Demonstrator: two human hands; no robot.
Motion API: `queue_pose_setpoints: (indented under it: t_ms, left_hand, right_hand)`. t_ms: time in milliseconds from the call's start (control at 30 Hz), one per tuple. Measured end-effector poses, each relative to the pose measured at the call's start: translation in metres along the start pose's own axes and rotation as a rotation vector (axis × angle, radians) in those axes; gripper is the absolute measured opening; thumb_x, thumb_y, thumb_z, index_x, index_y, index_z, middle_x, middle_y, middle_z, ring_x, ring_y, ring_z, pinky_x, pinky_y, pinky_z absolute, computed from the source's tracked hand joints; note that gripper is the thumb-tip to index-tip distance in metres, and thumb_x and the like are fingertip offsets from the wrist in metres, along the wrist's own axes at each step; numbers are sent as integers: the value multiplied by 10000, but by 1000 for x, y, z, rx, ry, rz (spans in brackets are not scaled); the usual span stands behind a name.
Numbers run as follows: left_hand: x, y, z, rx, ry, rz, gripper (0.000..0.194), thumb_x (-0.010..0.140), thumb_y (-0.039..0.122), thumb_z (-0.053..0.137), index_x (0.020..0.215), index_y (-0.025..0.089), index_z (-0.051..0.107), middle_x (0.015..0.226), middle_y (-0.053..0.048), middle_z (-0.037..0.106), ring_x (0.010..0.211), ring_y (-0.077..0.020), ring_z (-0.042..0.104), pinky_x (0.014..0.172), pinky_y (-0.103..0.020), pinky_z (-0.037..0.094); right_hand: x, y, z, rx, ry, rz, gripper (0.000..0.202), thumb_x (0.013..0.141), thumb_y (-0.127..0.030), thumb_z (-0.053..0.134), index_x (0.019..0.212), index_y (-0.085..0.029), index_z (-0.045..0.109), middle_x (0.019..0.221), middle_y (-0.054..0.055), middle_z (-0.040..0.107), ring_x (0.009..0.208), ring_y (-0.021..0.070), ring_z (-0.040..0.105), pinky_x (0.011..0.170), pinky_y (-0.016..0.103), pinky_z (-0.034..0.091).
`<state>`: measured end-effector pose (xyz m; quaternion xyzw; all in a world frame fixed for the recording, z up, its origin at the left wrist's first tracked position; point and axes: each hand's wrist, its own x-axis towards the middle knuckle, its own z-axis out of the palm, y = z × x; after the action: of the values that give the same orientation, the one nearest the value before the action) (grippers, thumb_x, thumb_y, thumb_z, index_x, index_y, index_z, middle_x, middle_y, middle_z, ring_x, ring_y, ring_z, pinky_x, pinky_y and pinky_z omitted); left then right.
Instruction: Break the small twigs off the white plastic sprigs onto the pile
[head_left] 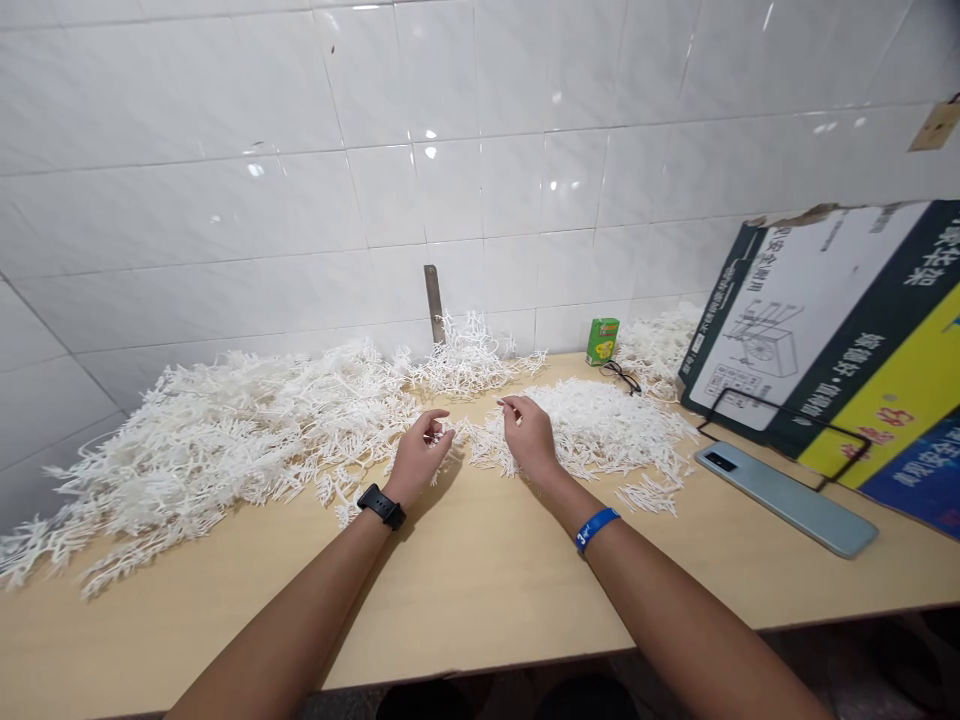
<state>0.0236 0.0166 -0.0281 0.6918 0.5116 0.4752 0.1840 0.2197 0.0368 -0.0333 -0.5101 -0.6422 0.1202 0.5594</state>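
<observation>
My left hand is above the table with fingers curled around a white branched plastic piece, whose thin prongs show beside the thumb. Across a small gap, my right hand has its thumb and fingertips pinched together; whatever lies between them is too small to make out. A large tangled heap of white branched pieces spreads to the left. Beside and behind my right hand lies a pile of short, loose white pieces. Straight ahead, a smaller tangled clump rests near the wall.
A metal ruler leans on the tiled wall. To the right are a green box, dark-framed glasses, another white pile, a phone, a black wire frame and a printed cardboard sheet.
</observation>
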Motion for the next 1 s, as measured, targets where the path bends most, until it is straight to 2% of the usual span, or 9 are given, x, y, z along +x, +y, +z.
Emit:
queue_pose_setpoints:
  t_ms: [167,367,467,533,600,667,733,833,1000]
  left_hand:
    - [3,-2,-6,-40,126,-35,311,859,410,556,1069,196,638,791,-11,581,731,-161,565,710,-292,464]
    - [7,-4,-12,-150,224,-70,316,883,405,527,1062,177,654,893,-68,706,846,-198,658,757,-313,502]
    - [8,0,-18,-153,289,-46,326,913,401,479,1039,169,670,949,-86,742,867,-205,668,748,-318,515]
    - [8,5,-24,-133,365,-13,342,925,407,467,1070,170,666,984,-89,748,893,-208,670,774,-332,524]
    - [8,10,-30,-95,461,39,353,943,407,446,1109,174,652,1020,-88,745,948,-212,665,842,-356,522]
    - [7,16,-35,-16,542,114,342,958,389,432,1134,184,642,1040,-78,741,1010,-213,649,916,-374,501]
    - [5,20,-37,68,573,204,309,964,355,436,1123,196,648,1044,-66,738,1062,-210,628,971,-377,474]
    - [2,21,-33,109,467,292,279,966,318,441,1091,202,662,1030,-57,736,1051,-204,635,965,-360,475]
    - [-1,12,-17,111,24,220,295,965,336,439,1100,205,666,953,-37,752,927,-198,680,862,-335,497]
  right_hand:
    - [4,5,-5,-105,89,4,372,860,-135,424,1138,-163,670,1138,143,645,1109,277,554,975,430,427]
    - [1,-1,-4,10,80,-10,315,852,-161,434,1037,-178,688,1086,124,662,1054,256,594,920,398,475]
    - [-3,-8,1,176,-53,98,252,850,-193,450,939,-173,685,931,100,696,867,224,645,785,364,518]
    - [-9,-14,8,372,-237,278,214,839,-209,472,912,-174,671,810,73,692,700,187,649,658,331,533]
    - [-16,-17,18,554,-444,476,178,816,-201,510,893,-168,666,804,75,698,625,165,655,589,308,544]
    - [-21,-17,26,625,-562,591,148,780,-169,553,862,-159,676,884,104,713,672,168,691,629,309,572]
    - [-22,-14,32,608,-560,610,162,748,-132,581,863,-154,693,962,120,717,774,180,712,724,314,585]
    - [-19,-5,33,528,-475,576,252,742,-138,594,963,-167,710,1048,113,715,946,211,692,858,355,559]
    - [-14,1,29,394,-397,475,294,787,-196,575,1040,-182,724,1203,90,686,1169,236,598,1027,396,449]
